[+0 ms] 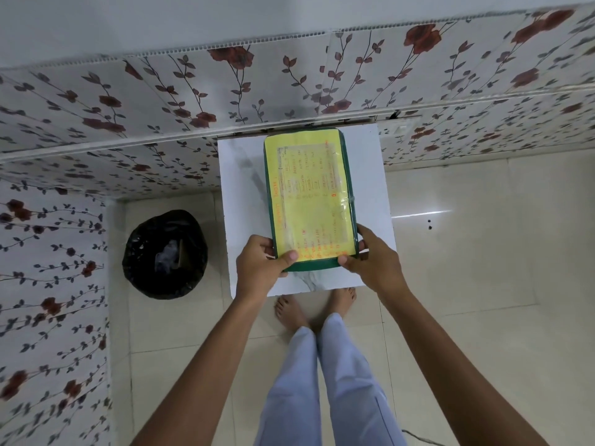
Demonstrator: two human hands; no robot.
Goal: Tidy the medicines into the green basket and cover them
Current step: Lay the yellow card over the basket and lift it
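A green basket (309,266) stands on a small white table (243,201), and only its dark green rim shows. A yellow lid (310,194) with orange writing and clear tape lies flat over it and hides whatever is inside. My left hand (262,263) grips the near left corner, thumb on top of the lid. My right hand (373,259) grips the near right corner in the same way. No medicines are visible anywhere.
A bin lined with a black bag (165,254) stands on the floor left of the table. Flowered wall tiles rise behind and to the left. My bare feet (317,305) are just below the table's near edge on the cream floor tiles.
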